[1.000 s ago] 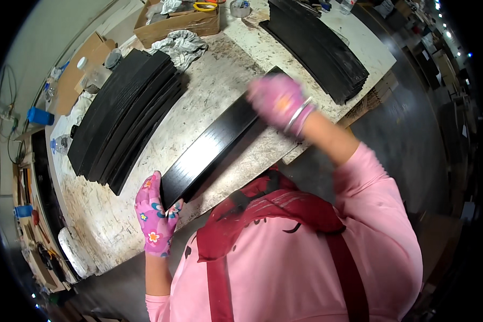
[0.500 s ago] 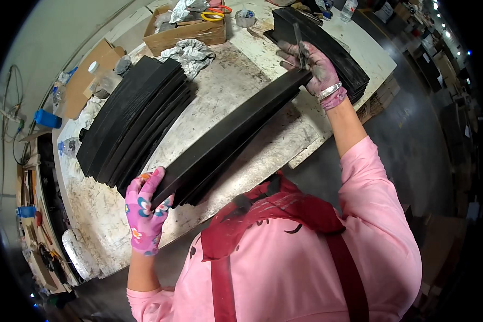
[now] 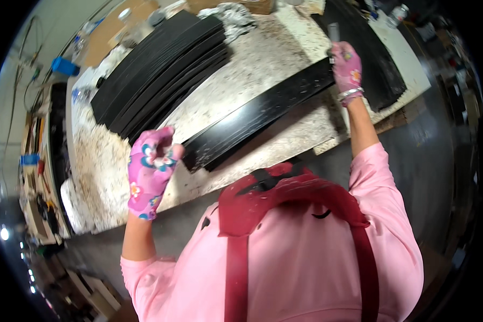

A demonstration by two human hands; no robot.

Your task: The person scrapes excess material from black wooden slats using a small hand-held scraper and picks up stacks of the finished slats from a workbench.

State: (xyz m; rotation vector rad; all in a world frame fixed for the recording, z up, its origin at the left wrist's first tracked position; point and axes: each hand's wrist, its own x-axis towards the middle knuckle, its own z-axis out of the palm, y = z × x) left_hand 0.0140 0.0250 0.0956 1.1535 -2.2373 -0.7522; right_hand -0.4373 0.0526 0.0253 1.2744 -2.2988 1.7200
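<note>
Pink-gloved right hand (image 3: 349, 67) partly hides a narrow tool (image 3: 334, 32).

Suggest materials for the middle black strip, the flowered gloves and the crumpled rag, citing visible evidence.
Black strip: perhaps plastic or rubber; smooth, glossy, showing a bright reflection. Flowered gloves: probably thin fabric, fairly matt, with soft wrinkles. Crumpled rag: likely cloth, dull, with loose creases.

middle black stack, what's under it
The black stack sits on the stained white tabletop, visible along its long sides; whatever is directly beneath is covered.
</note>
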